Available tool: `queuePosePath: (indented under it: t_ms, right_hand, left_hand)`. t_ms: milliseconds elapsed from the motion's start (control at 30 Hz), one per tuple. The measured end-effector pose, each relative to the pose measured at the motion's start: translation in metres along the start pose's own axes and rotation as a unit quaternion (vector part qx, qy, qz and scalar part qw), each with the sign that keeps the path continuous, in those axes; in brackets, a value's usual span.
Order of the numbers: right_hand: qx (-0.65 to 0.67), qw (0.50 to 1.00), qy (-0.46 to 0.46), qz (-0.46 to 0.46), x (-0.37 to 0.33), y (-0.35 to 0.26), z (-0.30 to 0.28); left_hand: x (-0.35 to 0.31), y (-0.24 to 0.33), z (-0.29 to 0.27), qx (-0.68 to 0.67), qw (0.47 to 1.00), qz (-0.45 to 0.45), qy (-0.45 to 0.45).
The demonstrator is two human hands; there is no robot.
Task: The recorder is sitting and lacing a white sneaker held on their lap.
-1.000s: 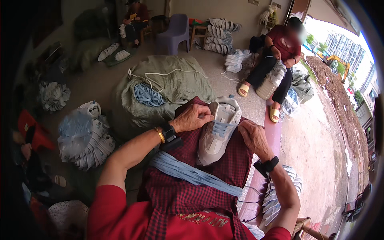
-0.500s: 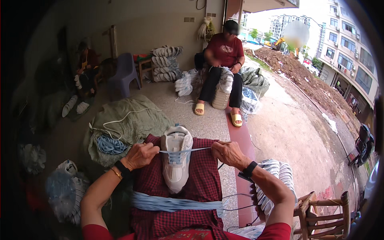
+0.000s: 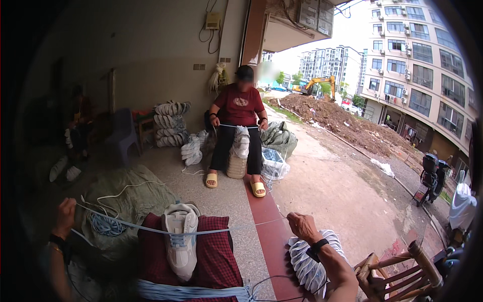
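Note:
A white and grey sneaker (image 3: 182,257) with light-blue trim rests on the red-and-black checked cloth (image 3: 217,247) over my lap, toe toward me. Its light-blue shoelace (image 3: 214,232) is threaded at the front and stretches out to both sides from the upper. At the far left of the view, my left hand (image 3: 64,215) is closed on one end of the lace, with a short tail hanging below. Out to the right, my right hand (image 3: 303,226) pinches the other end, held up above a stack of shoes. A bundle of blue laces (image 3: 193,291) lies across my lap.
A green sack (image 3: 136,186) with coiled blue laces (image 3: 106,225) lies at left. Stacked white shoes (image 3: 312,256) and a bamboo stool (image 3: 397,272) stand at right. Ahead, a seated person (image 3: 239,108) holds a lace over a shoe; another person (image 3: 80,121) sits in shadow.
My hands have moved far apart, left hand leftward and right hand rightward, drawing out the lace. The view has tilted up and turned right. The person ahead has spread both hands.

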State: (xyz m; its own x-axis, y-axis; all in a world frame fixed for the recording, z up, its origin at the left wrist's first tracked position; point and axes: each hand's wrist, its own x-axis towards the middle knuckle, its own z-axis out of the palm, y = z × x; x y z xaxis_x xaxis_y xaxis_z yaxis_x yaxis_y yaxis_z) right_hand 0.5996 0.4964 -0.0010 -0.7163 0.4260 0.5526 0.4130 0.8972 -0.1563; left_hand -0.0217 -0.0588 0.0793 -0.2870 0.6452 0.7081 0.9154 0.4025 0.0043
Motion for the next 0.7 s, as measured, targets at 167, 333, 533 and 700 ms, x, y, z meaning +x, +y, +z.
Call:
queuePosePath:
  t_ms: [167, 333, 533, 700]
  right_hand:
    - [-0.098, 0.990, 0.046, 0.093, -0.038, 0.044, -0.057]
    - [-0.186, 0.967, 0.101, 0.144, -0.055, 0.067, -0.119]
    - [-0.287, 0.929, 0.127, 0.197, -0.080, 0.089, -0.170]
    - [-0.295, 0.879, 0.332, 0.172, -0.074, 0.048, -0.181]
  left_hand:
    - [-0.022, -0.090, -0.073, 0.063, 0.993, -0.098, 0.036]
    - [-0.046, -0.124, -0.157, 0.121, 0.978, -0.149, 0.081]
    - [-0.059, -0.110, -0.238, 0.202, 0.953, -0.208, 0.084]
    - [-0.059, -0.027, -0.264, 0.393, 0.901, -0.072, 0.171]
